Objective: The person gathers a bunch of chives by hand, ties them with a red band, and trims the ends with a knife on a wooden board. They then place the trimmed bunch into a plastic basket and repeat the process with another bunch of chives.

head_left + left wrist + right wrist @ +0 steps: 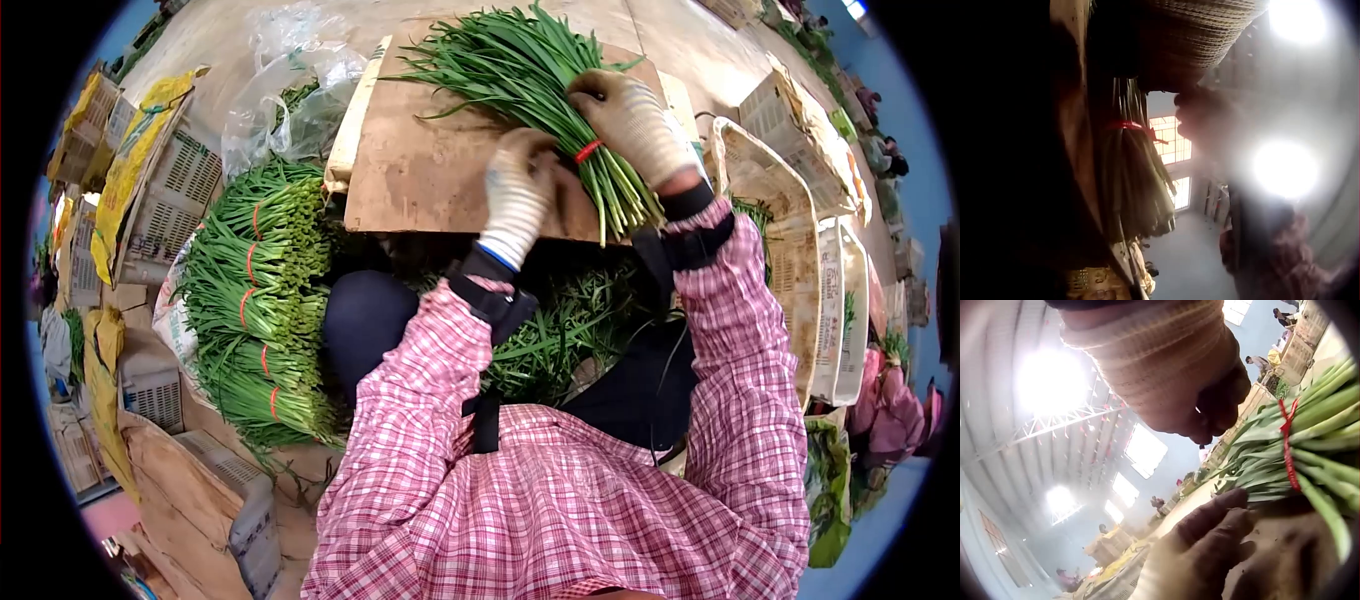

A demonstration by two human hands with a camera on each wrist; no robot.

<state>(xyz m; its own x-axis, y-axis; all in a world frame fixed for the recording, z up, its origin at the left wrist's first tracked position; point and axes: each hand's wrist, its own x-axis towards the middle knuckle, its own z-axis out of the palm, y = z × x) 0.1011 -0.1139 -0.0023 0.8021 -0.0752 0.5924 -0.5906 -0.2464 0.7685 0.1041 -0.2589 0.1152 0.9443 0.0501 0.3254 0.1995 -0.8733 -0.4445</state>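
A bunch of long green leafy stalks (535, 85) lies across a brown board (400, 185), with a red tie (588, 150) round its stalks. The right gloved hand (630, 125) is over the bunch, its fingers curled; nothing shows in them. Beside the stalks, the left gloved hand (515, 195) has bent, relaxed fingers. In the right wrist view the left hand (1200, 550) is close to the leaves below the red tie (1289, 444), and the right hand (1166, 369) is above them. The left wrist view is dark, showing the tied stalk ends (1135, 181).
Several red-tied bunches (250, 300) are stacked at the left. Loose greens (570, 330) lie below the board's near edge. A clear plastic bag (270, 110) is at the board's far left. Plastic crates (770, 170) stand at the right, more crates (175, 190) at the left.
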